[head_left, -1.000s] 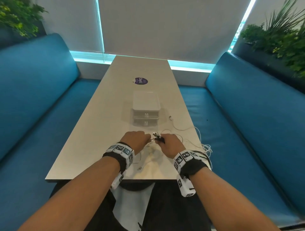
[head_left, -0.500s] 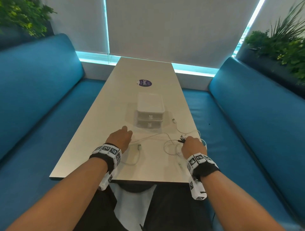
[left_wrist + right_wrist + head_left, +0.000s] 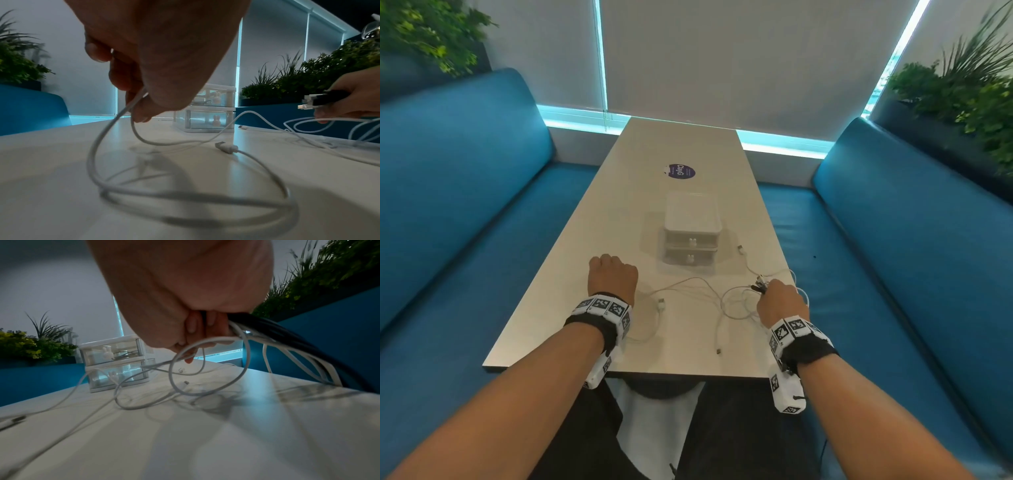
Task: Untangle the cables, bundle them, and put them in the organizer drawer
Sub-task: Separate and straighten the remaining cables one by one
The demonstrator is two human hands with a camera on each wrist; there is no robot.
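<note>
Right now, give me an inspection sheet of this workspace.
Surface: long pale table, round purple sticker.
Job's things: white two-drawer organizer, drawers closed; a cable already in the top one.
Clutter: nothing seen.
Hands: left hand grips a white cable; right hand holds a bunch of black and white cables.
Cables: white loops between the hands, still crossing.
Surroundings: blue benches, plants, blinds.

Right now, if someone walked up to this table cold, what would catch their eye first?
Probably the two hands pulling apart a tangle of white cables at the near end of the table: the left hand pinches one white cable, the right hand grips a bunch of cables and plugs. Just beyond them stands a small clear two-drawer organizer, both drawers shut.
</note>
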